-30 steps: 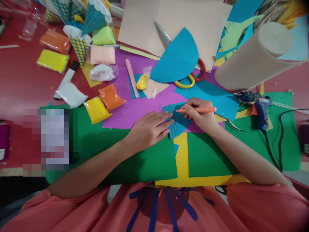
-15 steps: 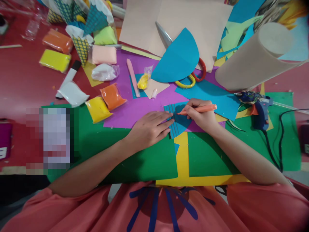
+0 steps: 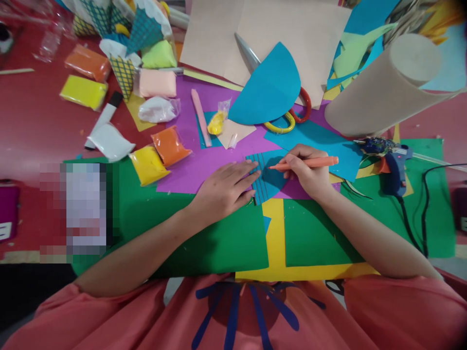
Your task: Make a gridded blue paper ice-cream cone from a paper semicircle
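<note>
A small blue paper piece (image 3: pixel 270 182) with several dark lines drawn across its left part lies on purple and green sheets. My left hand (image 3: pixel 224 189) rests flat on its left edge, fingers stretched out and slightly spread. In my right hand (image 3: pixel 308 172) is an orange marker (image 3: pixel 317 162), gripped near its middle. The marker's tip points left, close to the paper just right of the lines; whether it touches, I cannot tell. Above my hands a blue paper fan shape (image 3: pixel 270 87) lies over scissors (image 3: pixel 292 121) with red and yellow handles.
A glue gun (image 3: pixel 396 167) with a cord lies at right, below a rolled beige sheet (image 3: pixel 372 97). Clay packets, including an orange one (image 3: pixel 171 146), sit at left beside a white marker (image 3: pixel 105 116). Decorated paper cones (image 3: pixel 122 68) stand behind them. Green sheets (image 3: pixel 219 238) cover the front.
The orange marker and my right hand have shifted slightly right. My left hand has slid a little left, and the lined blue paper has moved slightly left and turned.
</note>
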The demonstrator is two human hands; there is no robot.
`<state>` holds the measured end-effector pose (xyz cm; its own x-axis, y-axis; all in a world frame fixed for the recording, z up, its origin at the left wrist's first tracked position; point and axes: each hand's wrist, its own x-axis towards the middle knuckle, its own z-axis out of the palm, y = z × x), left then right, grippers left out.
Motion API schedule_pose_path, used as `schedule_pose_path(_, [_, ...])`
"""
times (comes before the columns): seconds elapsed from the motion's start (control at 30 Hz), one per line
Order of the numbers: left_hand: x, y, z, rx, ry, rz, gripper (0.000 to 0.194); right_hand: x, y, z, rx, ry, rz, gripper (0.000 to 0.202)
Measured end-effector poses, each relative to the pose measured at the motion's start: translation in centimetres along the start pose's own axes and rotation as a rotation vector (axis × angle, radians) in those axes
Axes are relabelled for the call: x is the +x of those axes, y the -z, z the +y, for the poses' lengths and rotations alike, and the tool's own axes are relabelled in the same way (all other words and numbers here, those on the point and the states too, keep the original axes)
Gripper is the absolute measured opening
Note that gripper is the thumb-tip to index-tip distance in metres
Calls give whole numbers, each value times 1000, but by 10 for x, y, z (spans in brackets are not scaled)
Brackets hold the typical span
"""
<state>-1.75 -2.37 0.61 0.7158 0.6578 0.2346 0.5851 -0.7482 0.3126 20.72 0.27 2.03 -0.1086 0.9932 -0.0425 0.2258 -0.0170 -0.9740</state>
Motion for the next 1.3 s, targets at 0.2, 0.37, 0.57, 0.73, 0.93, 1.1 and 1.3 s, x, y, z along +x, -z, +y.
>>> schedule_pose_path(0.2, [0, 2, 0, 1, 20, -11, 33, -3, -1, -2, -95, 49, -84, 27])
schedule_pose_path(0.37, [0, 2, 0, 7, 51, -14, 36, -3, -2, 1, -130, 115, -111, 22])
schedule_pose_path(0.57, [-1, 1, 0, -8, 58, -27, 35, -2, -1, 3, -170, 117, -129, 25])
schedule_pose_path(0.73, [0, 2, 0, 37, 19, 3, 35, -1, -2, 2, -188, 132, -132, 24])
schedule_pose_path(0.93, [-1, 3, 0, -1, 65, -54, 36, 0, -3, -3, -127, 103, -158, 23])
schedule_pose_path(1.1, [-1, 2, 0, 14, 48, -35, 36, 2, 0, -6, -21, -3, -198, 19])
schedule_pose_path(1.3, [-1, 1, -1, 47, 34, -23, 36, 1, 1, -4, 32, -39, -99, 19])
